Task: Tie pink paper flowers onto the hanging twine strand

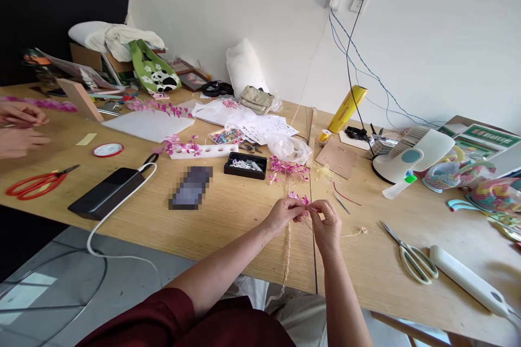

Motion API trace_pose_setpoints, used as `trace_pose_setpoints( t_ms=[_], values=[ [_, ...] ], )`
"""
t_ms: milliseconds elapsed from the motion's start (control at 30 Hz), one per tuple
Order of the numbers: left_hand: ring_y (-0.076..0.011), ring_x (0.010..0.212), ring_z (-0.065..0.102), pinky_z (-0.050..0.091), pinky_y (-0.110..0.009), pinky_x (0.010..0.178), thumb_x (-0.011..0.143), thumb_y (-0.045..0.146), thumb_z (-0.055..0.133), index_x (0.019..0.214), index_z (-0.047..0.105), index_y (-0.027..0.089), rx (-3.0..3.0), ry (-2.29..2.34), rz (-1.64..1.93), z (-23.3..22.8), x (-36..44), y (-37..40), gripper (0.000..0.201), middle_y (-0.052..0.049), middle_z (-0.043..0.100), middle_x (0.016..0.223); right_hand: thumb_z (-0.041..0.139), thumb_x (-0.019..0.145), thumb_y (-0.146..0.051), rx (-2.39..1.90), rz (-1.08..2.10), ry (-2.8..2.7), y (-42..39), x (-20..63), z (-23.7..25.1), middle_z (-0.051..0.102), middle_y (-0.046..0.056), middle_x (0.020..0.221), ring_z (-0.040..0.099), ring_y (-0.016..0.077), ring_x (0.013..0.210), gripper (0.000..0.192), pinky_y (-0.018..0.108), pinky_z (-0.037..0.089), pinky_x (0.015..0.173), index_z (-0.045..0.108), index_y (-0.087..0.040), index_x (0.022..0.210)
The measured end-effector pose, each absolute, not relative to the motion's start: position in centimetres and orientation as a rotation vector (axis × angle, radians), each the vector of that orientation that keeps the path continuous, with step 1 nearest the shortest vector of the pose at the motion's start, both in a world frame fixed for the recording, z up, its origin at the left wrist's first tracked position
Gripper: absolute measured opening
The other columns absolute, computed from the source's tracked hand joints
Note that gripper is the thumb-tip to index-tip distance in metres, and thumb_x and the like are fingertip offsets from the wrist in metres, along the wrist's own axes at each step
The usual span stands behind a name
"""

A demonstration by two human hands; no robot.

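Observation:
Over the table's front part, my left hand (pixel 286 213) and my right hand (pixel 326 222) meet, both with fingertips pinched. Between them is a small pink flower sprig (pixel 300 199), its blossoms showing above the left fingers. The right fingertips press at its near end; the exact point of grip is too small to make out. A pale braided cord (pixel 288 252) hangs below the left hand over the table edge. Just beyond my hands lies a cluster of pink flowers (pixel 288 167). A thin pale thread with a knotted end (pixel 362 231) lies to the right.
Cream-handled scissors (pixel 411 257) and a white stick-shaped device (pixel 468 280) lie right. A black tray (pixel 245 166) holds small pieces. Further left are a phone (pixel 191 188), a black power block (pixel 106 192) and red pliers (pixel 40 183). Another person's hands (pixel 20 127) work at far left. A fan (pixel 411 154) stands right.

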State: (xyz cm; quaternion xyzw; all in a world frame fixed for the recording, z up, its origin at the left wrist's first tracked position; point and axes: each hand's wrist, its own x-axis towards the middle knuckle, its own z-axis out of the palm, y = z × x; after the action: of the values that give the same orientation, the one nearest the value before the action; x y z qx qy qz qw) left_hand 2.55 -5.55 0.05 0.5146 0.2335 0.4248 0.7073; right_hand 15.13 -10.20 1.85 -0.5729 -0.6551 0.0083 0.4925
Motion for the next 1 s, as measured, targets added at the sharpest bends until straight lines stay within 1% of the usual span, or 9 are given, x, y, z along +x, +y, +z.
trace_pose_setpoints(
  t_ms=[233, 267, 367, 467, 567, 667, 800, 900, 1000],
  values=[
    [-0.0073, 0.052, 0.043, 0.034, -0.021, 0.052, 0.07, 0.036, 0.062, 0.076, 0.063, 0.009, 1.183, 0.491, 0.977, 0.3, 2.1, -5.8, 0.028, 0.001, 0.049, 0.054, 0.055, 0.078, -0.021, -1.398, -0.016, -1.552, -10.8, 14.4, 2.4, 0.056, 0.001, 0.073, 0.051, 0.0147, 0.071, 0.005, 0.028, 0.042, 0.064, 0.055, -0.019, 0.074],
    [-0.0075, 0.054, 0.043, 0.034, -0.021, 0.054, 0.071, 0.036, 0.061, 0.078, 0.064, 0.009, 1.188, 0.479, 0.992, 0.5, 1.9, -5.9, 0.028, 0.001, 0.049, 0.055, 0.056, 0.078, -0.022, -1.408, -0.036, -1.538, -11.0, 14.2, 2.7, 0.057, 0.002, 0.077, 0.051, 0.0149, 0.072, 0.003, 0.028, 0.043, 0.063, 0.056, -0.019, 0.077],
    [-0.008, 0.057, 0.044, 0.036, -0.022, 0.058, 0.074, 0.034, 0.059, 0.078, 0.063, 0.01, 1.211, 0.447, 1.055, 1.2, 1.2, -6.3, 0.025, 0.001, 0.049, 0.057, 0.057, 0.077, -0.026, -1.454, -0.088, -1.426, -12.1, 13.8, 3.5, 0.058, 0.005, 0.091, 0.052, 0.0157, 0.076, 0.013, 0.026, 0.043, 0.059, 0.057, -0.02, 0.088],
    [-0.0084, 0.058, 0.046, 0.037, -0.023, 0.06, 0.075, 0.032, 0.058, 0.072, 0.062, 0.011, 1.229, 0.448, 1.112, 1.6, 0.6, -6.5, 0.022, 0.001, 0.05, 0.058, 0.056, 0.077, -0.029, -1.494, 0.017, -1.341, -13.2, 13.4, 3.5, 0.059, 0.007, 0.098, 0.054, 0.0145, 0.072, 0.014, 0.024, 0.042, 0.054, 0.057, -0.019, 0.087],
    [-0.0087, 0.059, 0.047, 0.039, -0.022, 0.06, 0.076, 0.031, 0.057, 0.072, 0.06, 0.011, 1.241, 0.447, 1.129, 1.7, 0.5, -6.5, 0.021, 0.0, 0.051, 0.059, 0.055, 0.077, -0.033, -1.533, 0.271, -1.34, -13.6, 12.9, 2.7, 0.062, 0.006, 0.091, 0.055, 0.0128, 0.064, 0.018, 0.024, 0.043, 0.054, 0.057, -0.018, 0.088],
    [-0.0088, 0.059, 0.047, 0.04, -0.022, 0.059, 0.076, 0.031, 0.057, 0.072, 0.059, 0.011, 1.263, 0.46, 1.151, 1.7, 0.6, -6.5, 0.02, 0.001, 0.05, 0.06, 0.054, 0.077, -0.035, -1.531, 0.428, -1.332, -13.8, 12.4, 2.0, 0.061, 0.002, 0.069, 0.052, 0.0118, 0.056, 0.021, 0.022, 0.042, 0.052, 0.057, -0.018, 0.088],
    [-0.0091, 0.058, 0.048, 0.041, -0.023, 0.059, 0.077, 0.03, 0.056, 0.073, 0.058, 0.012, 1.362, 0.505, 1.194, 1.6, 0.7, -6.5, 0.018, 0.001, 0.05, 0.06, 0.05, 0.079, -0.033, -1.587, 0.295, -1.371, -14.1, 12.2, 2.2, 0.048, -0.004, 0.051, 0.042, 0.0089, 0.047, 0.02, 0.019, 0.034, 0.047, 0.059, -0.017, 0.074],
    [-0.0094, 0.058, 0.048, 0.041, -0.023, 0.058, 0.079, 0.028, 0.053, 0.074, 0.059, 0.012, 1.511, 0.563, 1.252, 1.2, 0.9, -6.4, 0.017, 0.0, 0.05, 0.062, 0.048, 0.08, -0.031, -1.625, 0.164, -1.394, -14.2, 12.4, 2.7, 0.042, -0.005, 0.048, 0.039, 0.0076, 0.046, 0.022, 0.018, 0.032, 0.047, 0.056, -0.017, 0.066],
    [-0.0104, 0.062, 0.05, 0.042, -0.023, 0.061, 0.08, 0.025, 0.052, 0.076, 0.06, 0.013, 1.646, 0.638, 1.344, 0.7, 1.2, -6.3, 0.015, -0.002, 0.052, 0.065, 0.045, 0.081, -0.03, -1.649, 0.109, -1.432, -13.9, 12.6, 2.4, 0.041, -0.006, 0.048, 0.039, 0.0073, 0.045, 0.022, 0.017, 0.031, 0.046, 0.053, -0.017, 0.064]
  ],
)
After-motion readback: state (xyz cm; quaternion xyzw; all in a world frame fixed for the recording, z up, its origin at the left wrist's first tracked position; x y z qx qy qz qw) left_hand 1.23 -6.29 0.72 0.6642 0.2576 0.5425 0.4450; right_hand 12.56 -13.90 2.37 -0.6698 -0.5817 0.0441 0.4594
